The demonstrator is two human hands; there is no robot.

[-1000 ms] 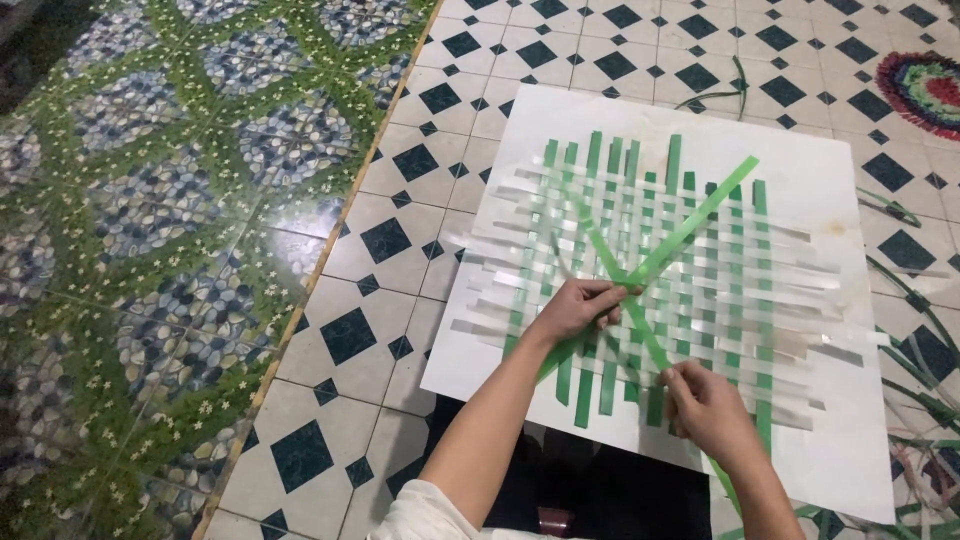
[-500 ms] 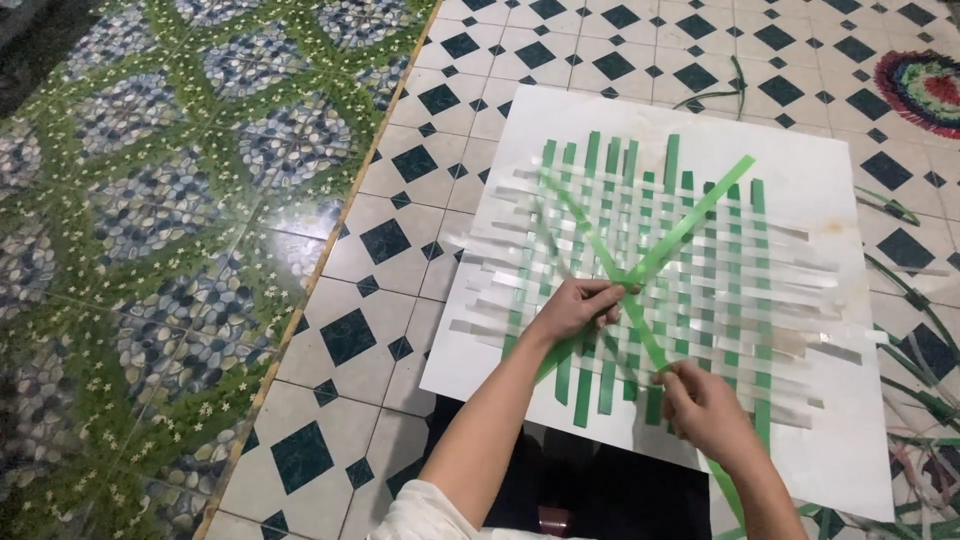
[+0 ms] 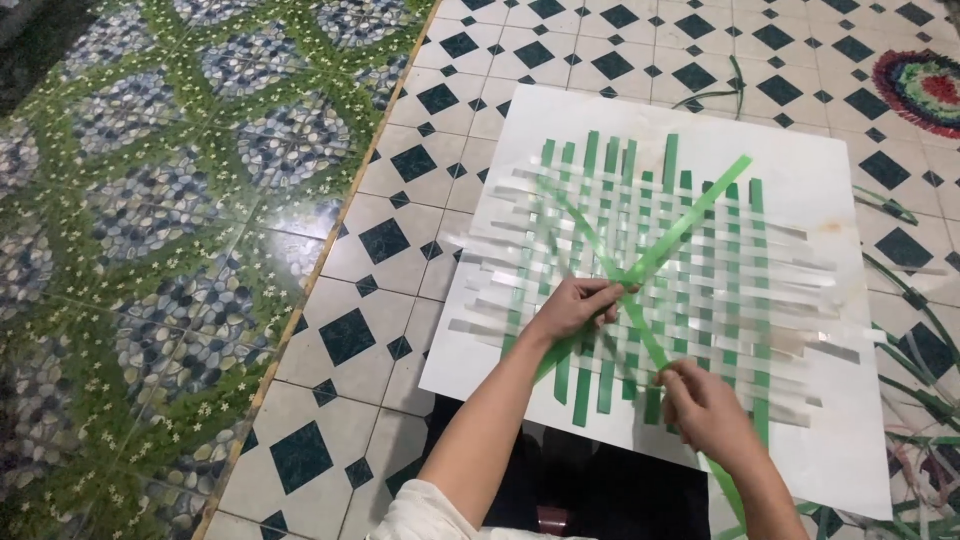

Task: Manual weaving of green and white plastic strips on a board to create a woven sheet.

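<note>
Hands (image 3: pixel 575 305) (image 3: pixel 705 410), each grip pinching green strips (image 3: pixel 690 215) over woven mat (image 3: pixel 700 280) on white board (image 3: pixel 830 170).

A white floor with dark diamond tiles (image 3: pixel 390 240) is spreading out to the left of the hands and beyond them, and further left a green floor patterned with blue-grey pebbles (image 3: pixel 150 200) is lying past a thin yellowish border strip (image 3: pixel 330 250). Far ahead and to the right of the hands, a round multicoloured mat (image 3: pixel 925 85) is showing at the picture's edge, while loose green strands (image 3: pixel 905 290) are lying on the tiles to the right.
</note>
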